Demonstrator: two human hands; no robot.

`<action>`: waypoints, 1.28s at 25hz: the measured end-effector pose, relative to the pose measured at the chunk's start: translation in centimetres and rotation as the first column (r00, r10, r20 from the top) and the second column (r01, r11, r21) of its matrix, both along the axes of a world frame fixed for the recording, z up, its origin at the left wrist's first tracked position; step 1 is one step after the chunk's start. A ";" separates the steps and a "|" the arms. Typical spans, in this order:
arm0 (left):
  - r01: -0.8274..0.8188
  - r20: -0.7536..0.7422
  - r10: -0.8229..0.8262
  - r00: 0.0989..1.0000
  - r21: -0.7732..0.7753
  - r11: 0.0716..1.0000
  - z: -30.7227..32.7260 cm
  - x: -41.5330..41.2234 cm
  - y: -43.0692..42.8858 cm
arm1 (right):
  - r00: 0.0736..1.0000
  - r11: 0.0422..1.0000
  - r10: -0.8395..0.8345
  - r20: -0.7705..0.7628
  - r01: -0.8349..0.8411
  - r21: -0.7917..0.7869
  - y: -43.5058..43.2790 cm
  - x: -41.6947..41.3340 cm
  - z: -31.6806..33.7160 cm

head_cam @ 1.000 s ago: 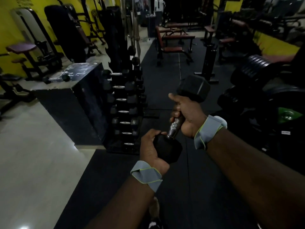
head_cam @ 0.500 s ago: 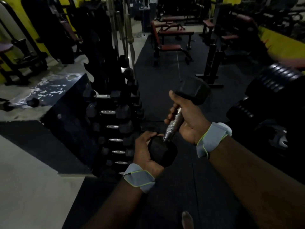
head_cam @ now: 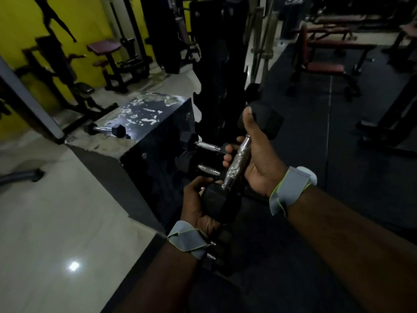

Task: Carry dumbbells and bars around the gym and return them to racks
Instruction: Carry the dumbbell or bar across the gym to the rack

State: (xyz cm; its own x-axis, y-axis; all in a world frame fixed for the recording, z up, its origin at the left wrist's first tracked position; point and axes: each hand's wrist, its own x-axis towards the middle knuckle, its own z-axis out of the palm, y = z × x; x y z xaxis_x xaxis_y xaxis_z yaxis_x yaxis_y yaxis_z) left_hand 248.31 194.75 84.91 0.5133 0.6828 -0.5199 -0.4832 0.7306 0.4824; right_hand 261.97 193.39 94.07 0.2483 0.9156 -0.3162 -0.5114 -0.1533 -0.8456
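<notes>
I hold a black hex dumbbell (head_cam: 237, 164) with a chrome handle in both hands, tilted with one head up and away. My right hand (head_cam: 255, 161) grips the handle, thumb resting against the upper head. My left hand (head_cam: 200, 206) cups the lower head from the left. Directly behind the dumbbell stands a tall black dumbbell rack (head_cam: 209, 114), with chrome handles of stored dumbbells (head_cam: 207, 146) showing on its tiers. A few more handles show below my left wrist.
A black box platform (head_cam: 144, 123) stands left of the rack with a small dumbbell (head_cam: 105, 130) lying on top. Benches (head_cam: 325, 53) sit on the dark rubber floor at the back right. Machines line the yellow wall (head_cam: 20, 26) at left. Pale tiled floor (head_cam: 56, 211) lies at lower left.
I have come closer to the rack, which now fills the view behind the dumbbell. My right-hand fingers have loosened a little on the handle. The left hand stays on the lower head.
</notes>
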 end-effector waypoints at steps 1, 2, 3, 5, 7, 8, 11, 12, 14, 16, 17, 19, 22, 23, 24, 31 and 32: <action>0.015 0.013 -0.015 1.000 0.008 1.000 0.0 -1.1 1.9 | 1.000 1.000 -0.013 -0.007 0.013 0.007 1.7 -1.1 -0.3; 0.038 0.007 -0.038 0.999 0.013 0.999 0.0 -2.5 4.3 | 0.999 0.999 -0.045 -0.023 0.045 0.019 3.8 -2.7 -0.7; 0.065 -0.006 -0.065 0.998 0.018 0.998 0.1 -3.7 6.3 | 0.994 0.995 -0.087 -0.062 0.090 0.032 5.4 -3.9 -1.0; 0.180 -0.088 -0.175 0.981 0.056 0.982 0.0 -6.6 11.4 | 0.941 0.955 -0.288 -0.178 0.297 0.024 9.5 -7.0 -2.3; 0.261 -0.161 -0.246 0.956 0.083 0.962 0.1 -8.4 14.6 | 0.841 0.876 -0.473 -0.261 0.480 -0.043 11.6 -9.3 -3.3; 0.302 -0.184 -0.283 0.941 0.086 0.949 0.3 -9.3 16.8 | 0.795 0.835 -0.540 -0.275 0.546 -0.062 13.1 -10.6 -3.3; 0.417 -0.217 -0.401 0.890 0.034 0.908 0.3 -10.9 21.9 | 0.592 0.655 -0.744 -0.311 0.739 -0.157 16.2 -13.0 -4.0; 0.466 -0.243 -0.443 0.863 0.045 0.884 0.2 -10.9 23.2 | 0.525 0.588 -0.792 -0.313 0.793 -0.159 17.0 -13.3 -4.3; 0.521 -0.292 -0.483 0.826 0.065 0.851 0.5 -10.1 25.9 | 0.388 0.438 -0.873 -0.296 0.890 -0.127 18.4 -13.3 -4.4; 0.530 -0.352 -0.464 0.813 0.118 0.840 1.5 -8.9 28.6 | 0.262 0.278 -0.945 -0.193 0.959 -0.059 19.2 -12.2 -4.6; 0.543 -0.399 -0.450 0.799 0.157 0.825 2.2 -8.2 30.2 | 0.223 0.227 -0.964 -0.147 0.974 -0.009 19.6 -11.2 -4.6; 0.551 -0.487 -0.400 0.776 0.217 0.805 3.5 -7.0 33.1 | 0.241 0.242 -0.967 -0.079 0.970 0.004 20.0 -8.9 -4.9; 0.488 -0.558 -0.286 0.779 0.252 0.836 4.6 -5.4 36.5 | 0.320 0.322 -0.946 0.054 0.946 0.034 20.9 -6.5 -5.8; 0.431 -0.533 -0.246 0.809 0.253 0.866 4.5 -4.9 37.9 | 0.335 0.341 -0.937 0.104 0.938 0.055 21.7 -6.0 -6.1; 0.370 -0.499 -0.210 0.841 0.247 0.895 4.2 -4.3 39.2 | 0.338 0.349 -0.930 0.145 0.935 0.061 22.4 -5.6 -6.4; 0.392 -0.646 -0.075 0.759 0.362 0.845 2.6 0.4 45.0 | 0.328 0.331 -0.904 0.273 0.943 -0.038 25.4 -2.8 -8.5; 0.439 -0.682 -0.035 0.730 0.429 0.789 2.5 1.1 45.4 | 0.328 0.329 -0.892 0.311 0.943 -0.051 25.7 -2.6 -8.9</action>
